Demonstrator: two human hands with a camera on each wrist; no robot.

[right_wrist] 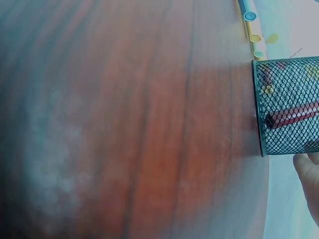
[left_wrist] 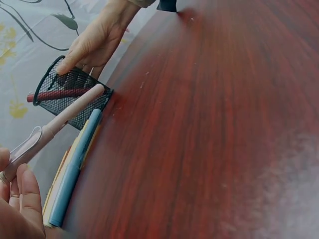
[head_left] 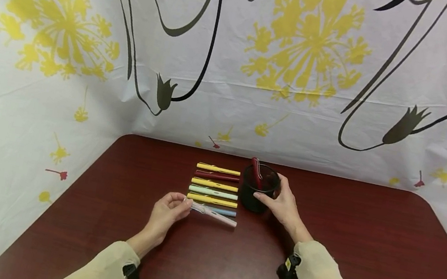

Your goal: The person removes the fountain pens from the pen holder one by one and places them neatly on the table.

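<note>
My left hand (head_left: pixel 167 212) pinches a pale pink pen (head_left: pixel 217 215) by its clip end, between thumb and fingers. The pen's other end points right, over the near side of a row of pens. Closest to it lies a light blue pen (left_wrist: pixel 75 169), partly covered by the pink one in the head view. My right hand (head_left: pixel 285 209) grips a black mesh pen holder (head_left: pixel 252 199), thumb on the near side and fingers round the right. Inside it a dark red pen (head_left: pixel 256 173) leans, its top above the rim; its lower end shows through the mesh (right_wrist: pixel 289 142).
Left of the holder, the row continues with a pale green pen (head_left: pixel 215 192), another dark red pen (head_left: pixel 217 176) and several yellow pens (head_left: pixel 216 184), lying parallel. The brown table (head_left: pixel 105 218) meets a patterned white cloth (head_left: pixel 227 62) at its back and left edges.
</note>
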